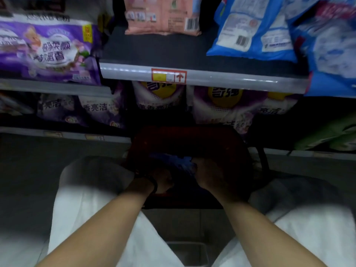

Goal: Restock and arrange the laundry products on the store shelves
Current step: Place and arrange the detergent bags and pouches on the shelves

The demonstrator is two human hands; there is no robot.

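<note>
1. Head view: both of the person's hands are down inside a dark red basket (pixel 192 139) that sits on the floor against the bottom of the shelving, between their knees in white trousers (pixel 92 199).
2. The left hand (pixel 161 180), with a dark band on its wrist, and the right hand (pixel 208 176) are side by side, and a blue bag (pixel 173 160) lies in the basket right at their fingertips.
3. The right grip looks curled against the edge of that blue bag; it is too dark and blurred to say whether either grip is truly clamped on it.
4. Just beyond the hands, on the low shelf behind the basket, stands a row of purple bags (pixel 225 106) with yellow badges, upright and facing out.
5. Well above the grip is a grey shelf (pixel 154 49) with a red and yellow price tag (pixel 169 76) on its front rail; much of its middle is bare.
6. At the back of that shelf stands a pink bag (pixel 163 16), barcode side out.
7. Up and to the right of the grip, a blue bag of powder (pixel 256 27) lies tilted on the same shelf, with more blue packs (pixel 331 45) beside it hanging over the rail.
8. Up and to the left, a big purple pack (pixel 48 51) lies on the neighbouring shelf.
9. Far right of the hands, a green pack (pixel 327 135) shows in the low shelf.
</note>
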